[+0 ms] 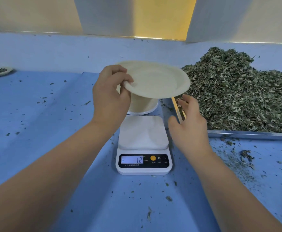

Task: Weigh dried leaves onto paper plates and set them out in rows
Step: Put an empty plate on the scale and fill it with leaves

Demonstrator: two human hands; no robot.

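**Figure.** A round cream paper plate (155,79) is being pinched at its rim by the left hand (111,94), centre frame, just beyond the white digital kitchen scale (143,133). The right hand (189,126) is being held spread, empty. Dried green leaves (237,94) are heaped at right. A stuck second plate could skew the weighing.

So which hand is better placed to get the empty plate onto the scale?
Left: the left hand pinches the paper plate by its rim, just beyond the scale; the right hand hovers open, empty.
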